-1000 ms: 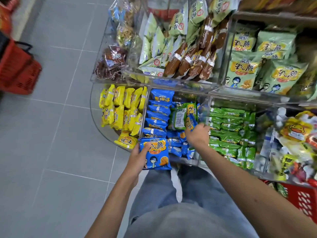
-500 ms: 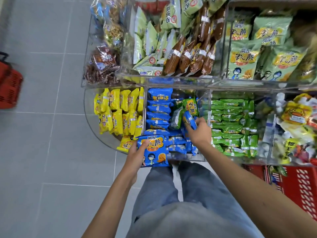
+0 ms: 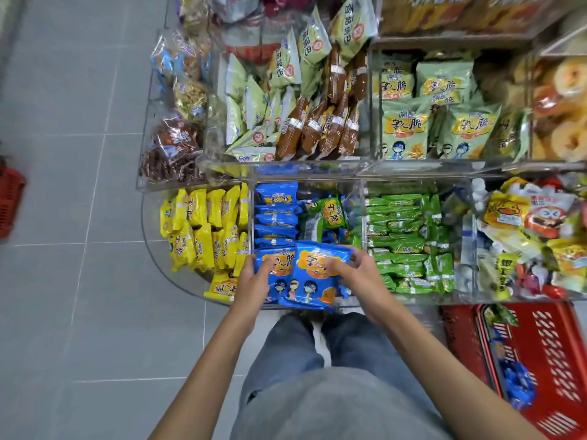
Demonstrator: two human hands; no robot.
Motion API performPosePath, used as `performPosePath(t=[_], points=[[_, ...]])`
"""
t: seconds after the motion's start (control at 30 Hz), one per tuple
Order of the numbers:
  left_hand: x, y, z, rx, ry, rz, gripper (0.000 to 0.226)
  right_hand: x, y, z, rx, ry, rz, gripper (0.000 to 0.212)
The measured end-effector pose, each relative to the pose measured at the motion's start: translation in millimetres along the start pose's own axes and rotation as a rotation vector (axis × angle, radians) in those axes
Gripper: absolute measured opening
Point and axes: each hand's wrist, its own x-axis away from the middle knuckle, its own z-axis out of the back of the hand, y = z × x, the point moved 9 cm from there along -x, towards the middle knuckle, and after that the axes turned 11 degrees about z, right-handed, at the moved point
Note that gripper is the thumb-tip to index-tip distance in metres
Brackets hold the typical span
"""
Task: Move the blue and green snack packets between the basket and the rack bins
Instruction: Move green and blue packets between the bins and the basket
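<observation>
Your left hand (image 3: 254,282) grips first blue packet (image 3: 282,261), right hand (image 3: 357,269) pinches second blue packet (image 3: 313,282) over near bin (image 3: 349,302) edge. Judged light, soft, slippery film; hold sealed edges, don't crush.

Middle lower bin (image 3: 351,301): entry from above, forward part only.
The upper tier lip (image 3: 317,168) overhangs its rear, and clear dividers (image 3: 362,211) wall both sides. Stacked blue packets (image 3: 275,217) fill its left half. The left hand (image 3: 254,281) and right hand (image 3: 355,271) hold two large blue packets (image 3: 313,281) across its front. The red basket (image 3: 546,360) stands open-topped on the floor, right.
</observation>
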Motion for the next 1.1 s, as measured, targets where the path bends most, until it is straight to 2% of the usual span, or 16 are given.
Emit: performPosePath(t=[0.03, 0.07, 0.13, 0.2, 0.3, 0.37, 0.5, 0.6, 0.73, 0.9, 1.03, 1.1], points=[[1.5, -1.0, -5.9, 0.03, -0.038, 0.024, 0.004, 1.5, 1.1, -4.7, -0.019, -0.011, -0.004, 0.012], [4.4, -1.4, -11.7, 0.056, -0.071, 0.049, 0.011, 3.0, 1.8, -7.6, -0.043, 0.004, -0.005, 0.01], [6.8, -7.2, -23.3, 0.091, -0.139, 0.117, 0.048, 5.3, 4.1, -9.5, -0.071, 0.052, 0.002, 0.006], [7.6, -11.7, -32.2, 0.12, -0.188, 0.141, 0.057, 7.2, 4.8, -13.1, -0.051, 0.06, 0.007, 0.008], [9.0, -16.2, -42.5, 0.141, -0.252, 0.149, 0.041, 8.5, 12.7, -25.0, -0.027, 0.015, -0.036, 0.01], [7.9, -19.1, -42.1, 0.186, -0.245, 0.149, 0.032, 5.6, 23.1, -29.6, -0.016, 0.009, -0.106, 0.024], [3.3, -22.8, -28.5, 0.249, -0.175, 0.159, 0.031, -14.6, 38.5, -30.8, 0.026, 0.01, -0.202, 0.042], [-2.2, -29.4, -16.2, 0.273, -0.147, 0.176, 0.032, -46.2, 40.0, -13.7, 0.185, 0.111, -0.155, 0.04], [-12.2, -40.4, -0.3, 0.304, -0.115, 0.196, 0.022, -88.5, 57.6, -4.0, 0.356, 0.134, -0.228, 0.056], [-19.9, -48.9, 14.6, 0.335, -0.071, 0.226, 0.022, -123.8, 80.7, -9.4, 0.591, 0.077, -0.293, 0.05], [-22.7, -50.7, 20.5, 0.321, -0.028, 0.227, 0.019, -122.8, 79.9, -5.9, 0.599, 0.132, -0.282, 0.043], [-22.8, -48.4, 20.0, 0.318, -0.006, 0.222, 0.018, -111.8, 70.6, -5.4, 0.588, 0.132, -0.228, 0.05]])
